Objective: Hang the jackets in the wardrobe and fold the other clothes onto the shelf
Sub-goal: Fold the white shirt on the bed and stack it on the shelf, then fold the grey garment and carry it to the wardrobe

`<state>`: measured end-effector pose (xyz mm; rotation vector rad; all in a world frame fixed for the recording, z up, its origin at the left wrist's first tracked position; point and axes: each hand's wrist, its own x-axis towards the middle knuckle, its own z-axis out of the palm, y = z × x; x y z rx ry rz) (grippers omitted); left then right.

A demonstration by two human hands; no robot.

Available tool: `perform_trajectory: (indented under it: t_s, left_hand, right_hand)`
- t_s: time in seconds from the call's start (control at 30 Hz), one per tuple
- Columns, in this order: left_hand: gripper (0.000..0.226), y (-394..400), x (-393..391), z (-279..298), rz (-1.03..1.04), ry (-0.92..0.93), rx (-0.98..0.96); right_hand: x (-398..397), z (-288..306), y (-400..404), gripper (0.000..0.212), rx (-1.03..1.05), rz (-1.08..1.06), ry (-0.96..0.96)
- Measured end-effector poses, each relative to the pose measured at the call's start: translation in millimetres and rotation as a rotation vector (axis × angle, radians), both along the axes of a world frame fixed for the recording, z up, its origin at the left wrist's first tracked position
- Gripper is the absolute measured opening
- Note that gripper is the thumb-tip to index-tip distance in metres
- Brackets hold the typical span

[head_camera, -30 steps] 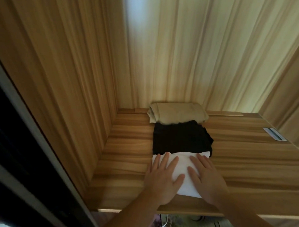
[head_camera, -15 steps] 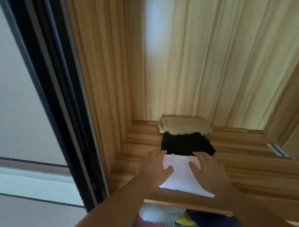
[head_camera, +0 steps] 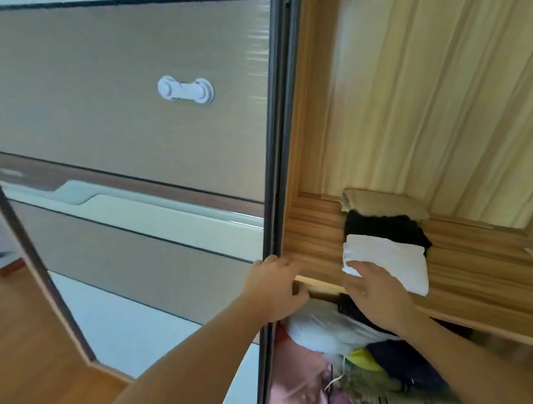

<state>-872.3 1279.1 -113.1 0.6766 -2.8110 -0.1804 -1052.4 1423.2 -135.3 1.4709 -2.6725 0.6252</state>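
Wooden shelf (head_camera: pixel 318 250) is holding the white folded garment (head_camera: pixel 388 262), black (head_camera: pixel 383 226) and beige (head_camera: pixel 384 201) folds behind; left hand (head_camera: pixel 273 290) has shifted to, seemingly gripping, the door edge (head_camera: pixel 275 141) (blurred); right hand (head_camera: pixel 377 293) is lifting, fingers relaxed.

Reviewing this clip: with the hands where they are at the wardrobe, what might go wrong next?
1. The left hand is on the sliding door's edge while the right hand lies over the shelf's front edge; sliding the door now might catch it.
2. The white folded garment sits near that edge and could be dragged off.
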Motion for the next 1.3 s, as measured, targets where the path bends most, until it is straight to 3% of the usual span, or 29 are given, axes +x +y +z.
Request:
perform_trajectory:
  t_s: [0.17,0.4,0.7,0.97,1.3]
  left_hand:
    - [0.052,-16,146,-3,0.261,-0.051,0.039]
    - [0.051,-21,370,15,0.797,0.056,0.095]
    - [0.05,55,597,22,1.46,0.072,0.152]
    - [0.049,189,665,5,1.988,0.169,0.192]
    - [0.052,414,695,-43,2.718,0.254,0.276]
  right_hand:
    - [121,4,-34,0.042,0.02,0.317,0.02]
    - [299,25,-128,0.046,0.004,0.714,0.007]
    - [527,27,-207,0.047,0.014,1.225,-0.087]
    - [710,2,-190,0.046,0.137,1.7,-0.058]
    - [910,-25,19,0.047,0.196,2.401,0.02]
